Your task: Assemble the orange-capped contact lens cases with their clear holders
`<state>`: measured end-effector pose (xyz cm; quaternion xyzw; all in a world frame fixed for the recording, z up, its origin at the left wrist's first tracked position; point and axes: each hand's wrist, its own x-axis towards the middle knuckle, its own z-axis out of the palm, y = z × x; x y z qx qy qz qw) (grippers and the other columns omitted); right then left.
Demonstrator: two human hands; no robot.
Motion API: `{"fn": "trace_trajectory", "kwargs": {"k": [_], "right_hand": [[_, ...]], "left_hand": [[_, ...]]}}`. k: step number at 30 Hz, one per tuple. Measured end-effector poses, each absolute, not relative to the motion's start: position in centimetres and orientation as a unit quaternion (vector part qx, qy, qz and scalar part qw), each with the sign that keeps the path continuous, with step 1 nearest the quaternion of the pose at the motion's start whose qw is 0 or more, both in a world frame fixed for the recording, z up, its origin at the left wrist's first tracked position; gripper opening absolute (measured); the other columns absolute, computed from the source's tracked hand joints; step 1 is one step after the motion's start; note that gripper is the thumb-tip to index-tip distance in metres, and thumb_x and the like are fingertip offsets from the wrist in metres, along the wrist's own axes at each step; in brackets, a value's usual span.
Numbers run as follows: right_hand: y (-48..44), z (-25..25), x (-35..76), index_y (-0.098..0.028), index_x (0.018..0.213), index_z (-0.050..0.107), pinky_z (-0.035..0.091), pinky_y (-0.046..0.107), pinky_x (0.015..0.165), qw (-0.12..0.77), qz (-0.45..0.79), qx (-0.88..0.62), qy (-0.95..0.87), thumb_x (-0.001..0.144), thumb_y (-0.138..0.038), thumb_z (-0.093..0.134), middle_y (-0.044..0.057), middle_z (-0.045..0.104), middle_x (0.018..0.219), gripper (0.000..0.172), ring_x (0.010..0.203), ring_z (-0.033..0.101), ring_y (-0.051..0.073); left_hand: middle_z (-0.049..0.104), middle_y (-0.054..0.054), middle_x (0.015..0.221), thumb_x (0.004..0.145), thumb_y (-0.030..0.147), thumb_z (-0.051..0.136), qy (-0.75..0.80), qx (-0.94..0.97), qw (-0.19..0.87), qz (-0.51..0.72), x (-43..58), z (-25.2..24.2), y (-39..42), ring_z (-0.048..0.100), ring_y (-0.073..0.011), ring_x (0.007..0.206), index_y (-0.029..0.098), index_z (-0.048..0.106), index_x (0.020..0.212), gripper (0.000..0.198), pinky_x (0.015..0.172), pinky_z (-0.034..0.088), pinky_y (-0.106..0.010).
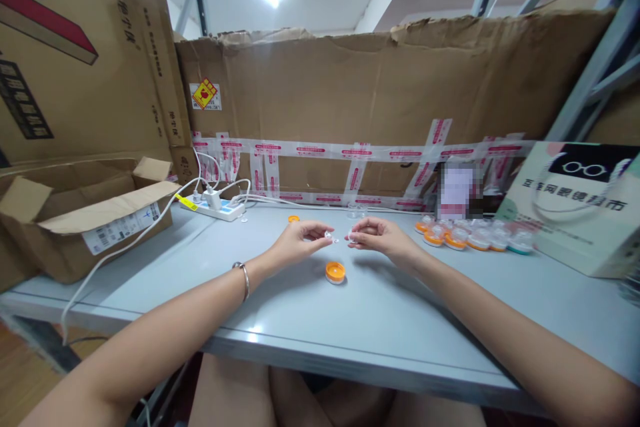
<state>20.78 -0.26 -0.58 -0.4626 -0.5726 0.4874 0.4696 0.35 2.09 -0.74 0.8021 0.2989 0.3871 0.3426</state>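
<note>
My left hand (311, 237), with a metal bangle (243, 280) at the wrist, pinches a small clear plastic piece (329, 236) between thumb and fingers. Facing it across a narrow gap, my right hand (375, 237) pinches another small clear plastic piece (351, 237). Both pieces are too small to name more exactly. On the table just below the hands sits a round orange cap-like part (335, 272) with a pale base, its hollow side up. A smaller orange piece (293, 219) lies beyond my left hand. Some clear round parts (357, 211) stand behind my right hand.
Several orange, clear and teal round containers (470, 236) cluster at right, beside a paper bag (580, 213). A power strip (220, 207) with white cables lies back left, near an open cardboard box (110, 213). A large taped cardboard sheet (325, 93) walls off the back of the table (280, 320).
</note>
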Motion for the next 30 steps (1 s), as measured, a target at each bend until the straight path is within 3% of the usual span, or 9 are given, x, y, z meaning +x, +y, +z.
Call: {"fn": "trace_trajectory", "kwargs": {"k": [7, 11, 15, 18, 25, 30], "right_hand": [[-1.0, -0.6, 19.3, -0.017, 0.065, 0.049, 0.041, 0.022, 0.05, 0.508, 0.422, -0.447, -0.603, 0.059, -0.032, 0.071, -0.003, 0.062, 0.059, 0.028, 0.051, 0.058, 0.01], [-1.4, -0.5, 18.7, -0.018, 0.067, 0.049, 0.044, 0.025, 0.055, 0.522, 0.419, -0.426, -0.61, 0.058, -0.032, 0.071, -0.003, 0.061, 0.056, 0.028, 0.053, 0.058, 0.011], [-1.6, -0.2, 18.5, -0.02, 0.083, 0.056, 0.048, 0.031, 0.067, 0.553, 0.426, -0.412, -0.585, 0.059, -0.034, 0.07, -0.003, 0.064, 0.063, 0.032, 0.061, 0.061, 0.013], [-1.4, -0.3, 18.8, -0.019, 0.076, 0.064, 0.047, 0.034, 0.074, 0.569, 0.395, -0.426, -0.583, 0.059, -0.034, 0.069, 0.002, 0.066, 0.074, 0.024, 0.071, 0.062, 0.016], [-1.6, -0.9, 18.6, -0.022, 0.078, 0.07, 0.046, 0.03, 0.064, 0.584, 0.239, -0.414, -0.656, 0.067, -0.03, 0.064, 0.002, 0.06, 0.074, 0.015, 0.068, 0.056, 0.014], [-1.9, -1.4, 18.0, -0.025, 0.084, 0.07, 0.049, 0.031, 0.069, 0.553, 0.184, -0.394, -0.711, 0.073, -0.028, 0.058, 0.004, 0.06, 0.083, 0.016, 0.079, 0.058, 0.016]], "left_hand": [[0.067, -0.008, 0.08, 0.072, 0.03, 0.062, 0.28, 0.809, 0.355, 0.374, 0.8, -0.9, 1.8, 0.06, -0.0132, 0.071, 0.01, 0.064, 0.093, 0.029, 0.069, 0.048, -0.025], [0.067, -0.009, 0.082, 0.074, 0.029, 0.06, 0.249, 0.817, 0.368, 0.368, 1.0, -0.8, 1.6, 0.06, -0.0133, 0.072, 0.01, 0.064, 0.095, 0.029, 0.07, 0.048, -0.025], [0.067, -0.009, 0.082, 0.072, 0.029, 0.062, 0.273, 0.799, 0.385, 0.374, 1.0, -0.8, 1.6, 0.06, -0.0136, 0.073, 0.009, 0.065, 0.094, 0.029, 0.07, 0.047, -0.025], [0.067, -0.009, 0.085, 0.069, 0.029, 0.065, 0.286, 0.765, 0.432, 0.383, 1.0, -0.9, 1.6, 0.062, -0.0152, 0.077, 0.01, 0.064, 0.093, 0.03, 0.073, 0.048, -0.027], [0.067, -0.01, 0.089, 0.064, 0.026, 0.07, 0.265, 0.692, 0.546, 0.391, 1.3, -0.9, 1.6, 0.063, -0.0158, 0.082, 0.01, 0.063, 0.092, 0.032, 0.081, 0.047, -0.031], [0.068, -0.01, 0.082, 0.063, 0.027, 0.071, 0.28, 0.678, 0.557, 0.388, 1.2, -0.6, 1.2, 0.062, -0.015, 0.075, 0.008, 0.065, 0.088, 0.031, 0.078, 0.047, -0.031]]}}
